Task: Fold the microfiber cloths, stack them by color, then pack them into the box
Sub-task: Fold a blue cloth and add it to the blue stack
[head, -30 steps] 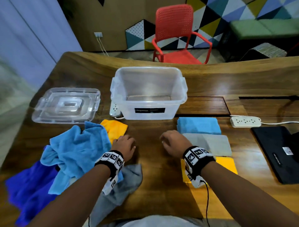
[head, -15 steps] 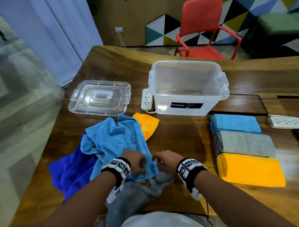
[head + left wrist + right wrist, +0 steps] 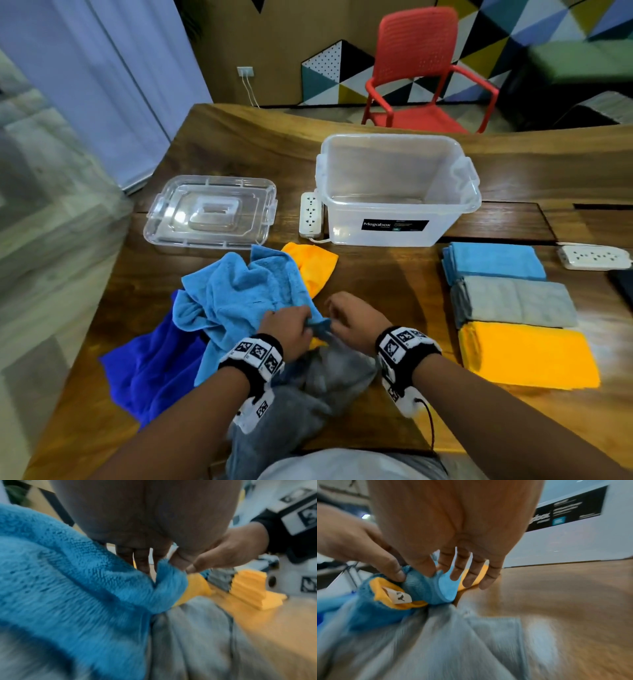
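Observation:
A crumpled light blue cloth lies on top of the loose pile at the table's near left. Under and around it are a dark blue cloth, a grey cloth and an orange cloth. My left hand and right hand meet at the light blue cloth's near corner, and both pinch it. In the wrist views my left hand and right hand hold that corner between thumb and fingers. Folded stacks of light blue, grey and orange lie at the right.
The clear plastic box stands open at the middle back with nothing inside. Its lid lies to the left. One power strip is beside the box, another is at the far right. A red chair stands behind the table.
Both hands left the middle of the table, moved left to the loose pile and took hold of the light blue cloth's corner. My head view turned left with them.

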A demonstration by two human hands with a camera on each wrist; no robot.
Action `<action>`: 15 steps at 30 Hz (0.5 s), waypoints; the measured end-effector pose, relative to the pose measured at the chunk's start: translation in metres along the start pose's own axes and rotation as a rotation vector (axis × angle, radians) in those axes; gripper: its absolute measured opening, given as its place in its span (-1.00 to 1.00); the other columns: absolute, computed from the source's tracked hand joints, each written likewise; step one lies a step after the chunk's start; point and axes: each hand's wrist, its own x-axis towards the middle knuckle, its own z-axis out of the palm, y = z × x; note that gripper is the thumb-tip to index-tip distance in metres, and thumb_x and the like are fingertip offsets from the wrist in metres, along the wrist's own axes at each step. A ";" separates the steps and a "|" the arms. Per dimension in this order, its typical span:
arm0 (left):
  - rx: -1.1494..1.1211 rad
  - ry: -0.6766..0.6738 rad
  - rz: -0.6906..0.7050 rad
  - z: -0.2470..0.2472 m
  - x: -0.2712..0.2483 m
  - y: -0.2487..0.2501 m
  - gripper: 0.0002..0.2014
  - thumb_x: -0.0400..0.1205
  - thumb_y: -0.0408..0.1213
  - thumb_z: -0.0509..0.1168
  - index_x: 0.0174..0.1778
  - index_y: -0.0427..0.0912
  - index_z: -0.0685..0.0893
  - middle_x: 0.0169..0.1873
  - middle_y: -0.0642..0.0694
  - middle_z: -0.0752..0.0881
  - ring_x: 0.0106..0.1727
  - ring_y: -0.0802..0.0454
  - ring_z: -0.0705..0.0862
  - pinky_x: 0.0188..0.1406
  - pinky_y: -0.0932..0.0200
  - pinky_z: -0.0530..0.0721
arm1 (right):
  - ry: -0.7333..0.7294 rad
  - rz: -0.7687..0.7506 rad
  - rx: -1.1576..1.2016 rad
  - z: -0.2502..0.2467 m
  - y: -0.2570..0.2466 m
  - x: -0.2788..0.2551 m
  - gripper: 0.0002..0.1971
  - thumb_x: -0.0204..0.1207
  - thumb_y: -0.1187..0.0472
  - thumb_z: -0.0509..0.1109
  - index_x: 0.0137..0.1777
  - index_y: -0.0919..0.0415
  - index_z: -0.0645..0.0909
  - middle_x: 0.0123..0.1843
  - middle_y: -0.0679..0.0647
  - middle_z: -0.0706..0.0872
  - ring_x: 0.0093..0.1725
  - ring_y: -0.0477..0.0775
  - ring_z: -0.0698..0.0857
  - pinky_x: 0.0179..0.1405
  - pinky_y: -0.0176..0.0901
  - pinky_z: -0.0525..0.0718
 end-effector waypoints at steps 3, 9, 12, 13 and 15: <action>-0.174 0.203 -0.020 -0.032 0.004 0.011 -0.90 0.57 -0.17 0.21 -0.05 -0.01 0.44 -0.09 -0.15 0.72 -0.01 -0.25 0.68 -0.04 -0.06 0.57 | 0.266 0.089 0.342 -0.040 -0.012 0.003 -0.89 0.59 0.24 0.30 -0.14 0.07 0.45 -0.02 0.03 0.77 -0.11 -0.07 0.71 -0.10 -0.06 0.67; -0.203 0.430 -0.010 -0.076 0.019 0.037 -0.66 0.46 -0.26 0.28 0.16 -0.19 0.66 0.12 -0.18 0.65 0.21 -0.26 0.59 0.17 -0.13 0.57 | 0.628 -0.001 0.468 -0.128 -0.035 -0.002 -0.98 0.73 0.20 0.20 0.05 0.09 0.44 -0.30 -0.02 0.54 -0.34 -0.03 0.51 -0.28 0.05 0.54; -0.190 0.519 -0.036 -0.090 0.021 0.044 -0.69 0.42 -0.33 0.32 0.08 -0.18 0.74 0.00 -0.21 0.57 0.10 -0.29 0.57 0.07 -0.10 0.59 | 0.723 -0.049 0.493 -0.159 -0.035 -0.011 -0.92 0.77 0.16 0.16 0.05 -0.05 0.38 -0.28 -0.02 0.49 -0.32 -0.03 0.48 -0.30 0.06 0.52; -0.191 0.533 -0.049 -0.093 0.020 0.046 -0.71 0.43 -0.36 0.34 0.07 -0.16 0.74 -0.03 -0.20 0.54 0.08 -0.27 0.56 0.05 -0.08 0.57 | 0.738 -0.064 0.483 -0.165 -0.032 -0.014 -0.92 0.78 0.14 0.16 0.06 -0.08 0.37 -0.28 -0.02 0.49 -0.32 -0.02 0.48 -0.30 0.10 0.53; -0.274 0.545 -0.055 -0.099 0.018 0.049 -0.71 0.45 -0.41 0.33 0.06 -0.11 0.73 -0.08 -0.07 0.51 0.05 -0.17 0.59 0.03 0.01 0.58 | 0.755 -0.080 0.488 -0.172 -0.025 -0.021 -0.99 0.78 0.14 0.16 0.11 -0.01 0.38 -0.28 -0.04 0.48 -0.33 -0.04 0.47 -0.31 0.11 0.53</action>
